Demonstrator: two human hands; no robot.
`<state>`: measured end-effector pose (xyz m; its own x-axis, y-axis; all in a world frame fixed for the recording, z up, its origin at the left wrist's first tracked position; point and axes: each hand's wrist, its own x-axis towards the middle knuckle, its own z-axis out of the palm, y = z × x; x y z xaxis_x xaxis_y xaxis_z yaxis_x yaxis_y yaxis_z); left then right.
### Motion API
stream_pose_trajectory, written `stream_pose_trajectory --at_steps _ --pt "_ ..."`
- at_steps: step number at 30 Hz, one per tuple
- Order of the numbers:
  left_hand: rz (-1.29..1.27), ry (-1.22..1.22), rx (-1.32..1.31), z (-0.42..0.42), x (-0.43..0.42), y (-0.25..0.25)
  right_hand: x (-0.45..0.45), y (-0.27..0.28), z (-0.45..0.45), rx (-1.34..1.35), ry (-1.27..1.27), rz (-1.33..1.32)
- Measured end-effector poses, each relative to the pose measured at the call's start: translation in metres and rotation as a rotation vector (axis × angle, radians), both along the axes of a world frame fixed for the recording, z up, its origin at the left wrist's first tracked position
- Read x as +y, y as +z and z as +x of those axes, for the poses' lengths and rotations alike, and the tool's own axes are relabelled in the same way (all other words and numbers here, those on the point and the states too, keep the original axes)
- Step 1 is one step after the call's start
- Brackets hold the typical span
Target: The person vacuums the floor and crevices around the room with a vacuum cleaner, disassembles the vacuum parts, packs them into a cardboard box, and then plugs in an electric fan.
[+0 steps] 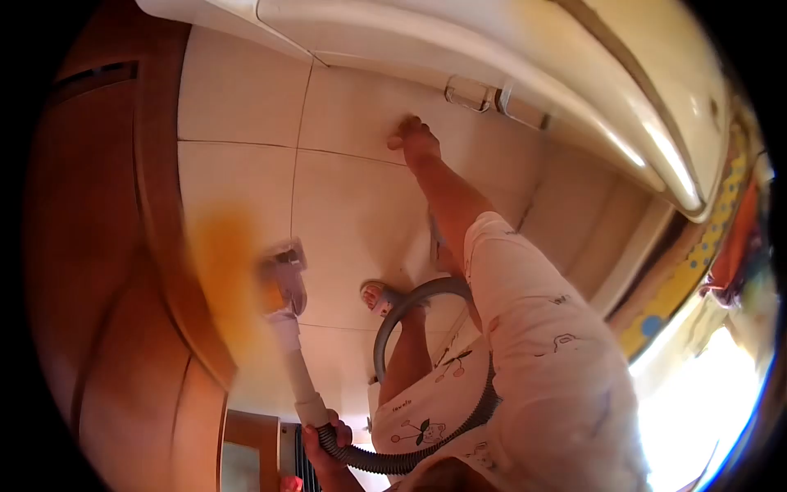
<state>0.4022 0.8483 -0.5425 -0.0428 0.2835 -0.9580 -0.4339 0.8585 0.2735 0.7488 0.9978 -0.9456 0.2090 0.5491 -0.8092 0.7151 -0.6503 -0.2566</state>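
Observation:
My left hand (pixel 326 433) is wrapped round the pale handle of a vacuum tube (pixel 302 377), where the ribbed grey hose (pixel 385 461) joins it. At the tube's far end, a pale, blurred vacuum head (pixel 284 283) with an orange part is over the floor tiles. The hose loops up in front of my printed white clothes (pixel 418 410). Stretched out towards the top, my right hand (pixel 416 139) is above the floor with thumb and fingers apart, holding nothing visible. A yellow blur (pixel 225 271) beside the vacuum head cannot be made out.
Dark red-brown wooden cabinets (pixel 98 246) line the left. A glossy white appliance or fixture (pixel 492 57) curves across the top, near a clear-looking bracket (pixel 469 93). One slippered foot (pixel 379 297) stands on the pale tiles (pixel 238 98). Yellow dotted fabric (pixel 680 287) and bright light are at right.

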Motion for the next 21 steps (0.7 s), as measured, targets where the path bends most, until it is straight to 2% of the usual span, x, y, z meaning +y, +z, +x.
stream_pose_trajectory --at_steps 1,3,4,6,8,10,11,14,16,19,21 --pt "0.003 -0.016 -0.029 -0.007 0.001 -0.007 -0.015 -0.016 0.009 0.204 -0.365 0.005" --pt "0.039 -0.078 0.057 0.017 0.029 0.007 -0.052 -0.035 0.005 0.144 -0.512 0.066" --pt "0.030 -0.091 0.070 0.018 0.033 0.025 -0.076 -0.024 -0.004 -0.115 -0.286 0.106" --pt "0.020 -0.164 0.028 0.008 0.029 0.056 -0.090 0.077 0.016 0.194 -0.191 0.215" --pt "0.081 -0.219 0.023 0.028 0.038 0.100 -0.090 0.213 0.037 0.209 -0.232 0.727" --pt "0.121 -0.235 -0.026 0.057 0.053 0.149 -0.081 0.342 0.081 0.070 -0.297 0.934" --pt "0.140 -0.275 -0.004 0.066 0.052 0.173 -0.080 0.380 0.111 0.184 -0.536 1.087" --pt "0.212 -0.330 0.028 0.083 0.037 0.236 -0.047 0.489 0.227 -0.592 -0.554 1.150" --pt "0.246 -0.340 0.025 0.100 0.032 0.270 -0.037 0.517 0.279 -0.565 -0.599 1.118" --pt "0.250 -0.327 0.023 0.126 0.015 0.316 -0.031 0.502 0.313 -0.378 -0.371 1.017" --pt "0.277 -0.264 0.051 0.164 0.012 0.331 -0.027 0.507 0.314 -0.330 -0.479 0.928"
